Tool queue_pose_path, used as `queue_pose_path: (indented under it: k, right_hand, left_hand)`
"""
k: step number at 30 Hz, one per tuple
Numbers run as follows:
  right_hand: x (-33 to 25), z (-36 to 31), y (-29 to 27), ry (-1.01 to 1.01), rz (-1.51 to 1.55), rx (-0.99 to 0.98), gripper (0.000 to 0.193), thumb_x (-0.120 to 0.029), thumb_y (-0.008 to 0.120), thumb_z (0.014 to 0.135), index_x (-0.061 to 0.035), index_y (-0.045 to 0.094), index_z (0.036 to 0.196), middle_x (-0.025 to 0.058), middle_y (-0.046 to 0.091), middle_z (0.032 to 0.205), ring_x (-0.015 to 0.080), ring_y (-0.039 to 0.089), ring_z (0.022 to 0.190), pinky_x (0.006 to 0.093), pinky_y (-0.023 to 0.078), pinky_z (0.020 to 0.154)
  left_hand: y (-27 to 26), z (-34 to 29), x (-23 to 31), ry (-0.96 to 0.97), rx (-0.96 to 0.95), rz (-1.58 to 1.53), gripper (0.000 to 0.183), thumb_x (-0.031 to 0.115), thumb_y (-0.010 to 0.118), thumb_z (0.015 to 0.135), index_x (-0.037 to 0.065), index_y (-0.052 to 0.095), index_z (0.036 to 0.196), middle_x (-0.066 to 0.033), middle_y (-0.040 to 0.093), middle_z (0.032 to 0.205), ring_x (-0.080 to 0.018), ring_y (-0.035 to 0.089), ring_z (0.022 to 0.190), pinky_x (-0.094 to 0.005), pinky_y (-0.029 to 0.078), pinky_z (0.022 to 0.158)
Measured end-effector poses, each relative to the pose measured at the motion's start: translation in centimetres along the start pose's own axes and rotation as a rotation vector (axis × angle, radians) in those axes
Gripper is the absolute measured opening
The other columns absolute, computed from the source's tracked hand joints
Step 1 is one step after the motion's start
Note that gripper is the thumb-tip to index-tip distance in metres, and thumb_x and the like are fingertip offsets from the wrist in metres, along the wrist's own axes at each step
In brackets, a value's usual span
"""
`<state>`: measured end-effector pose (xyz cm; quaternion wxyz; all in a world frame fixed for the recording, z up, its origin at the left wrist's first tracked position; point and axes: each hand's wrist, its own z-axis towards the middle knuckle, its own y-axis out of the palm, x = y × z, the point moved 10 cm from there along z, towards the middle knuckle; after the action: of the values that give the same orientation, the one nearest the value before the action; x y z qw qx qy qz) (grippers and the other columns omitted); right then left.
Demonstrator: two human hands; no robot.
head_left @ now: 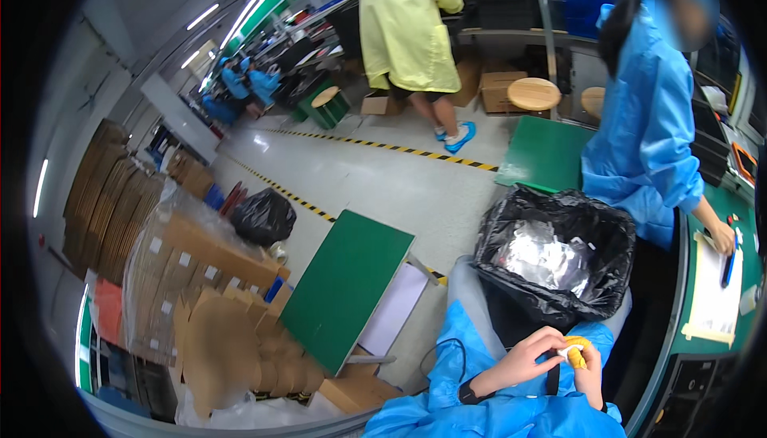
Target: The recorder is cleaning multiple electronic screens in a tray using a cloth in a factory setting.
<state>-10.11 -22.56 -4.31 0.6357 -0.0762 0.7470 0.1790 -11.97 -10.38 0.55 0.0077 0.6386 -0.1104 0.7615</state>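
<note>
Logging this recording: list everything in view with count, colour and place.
Small item: one, yellow and white, between the person's hands
Bin bag: one, black, before the knees
Scraps: several, silvery, inside it
Table: one, green-topped, left of the bin bag
Cardboard boxes: many, brown, lower left
Floor bag: one, black, beyond the boxes
Floor tape: yellow-black, across the floor
Stools: at least three, wooden-topped, background
Co-workers: one blue-coated, right; one yellow-coated, top centre; others distant, blue
Left hand: one, bare, at the item
Right hand: one, bare, holding it
</note>
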Motion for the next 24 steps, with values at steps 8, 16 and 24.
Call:
queue_pose_path:
  k: [8,16,24]
  right_hand:
    - [1.2,0.3,4.0,-0.078,-0.028,0.039,0.017,-0.013,0.062,0.089,0.0008,0.065,0.099,0.0082,0.066,0.096,0.0156,0.061,0.087,0.0266,0.047,0.078]
    - [-1.3,1.3,8.2,-0.211,-0.235,-0.076,0.014,-0.007,0.068,0.076,-0.0001,0.068,0.089,0.0117,0.067,0.095,0.0235,0.061,0.087,0.0320,0.047,0.078]
    - [-5.4,4.1,12.4,-0.420,-0.344,-0.211,0.014,-0.007,0.066,0.079,-0.0006,0.067,0.091,0.0134,0.066,0.100,0.0249,0.062,0.091,0.0333,0.047,0.081]
  left_hand:
    - [-4.6,-3.2,2.3,0.279,0.191,0.302,0.013,0.007,0.069,0.082,0.001,0.058,0.086,-0.0112,0.058,0.104,-0.0264,0.060,0.095,-0.0334,0.050,0.080]
    - [-7.9,-6.0,2.5,0.260,0.312,0.287,0.014,0.003,0.068,0.079,0.000,0.056,0.087,-0.0114,0.060,0.099,-0.0243,0.062,0.085,-0.0312,0.052,0.073]
    - [-12.0,-6.7,0.3,-0.016,0.521,0.203,0.017,0.007,0.070,0.082,0.002,0.058,0.092,-0.0058,0.057,0.082,-0.0141,0.056,0.063,-0.0247,0.045,0.056]
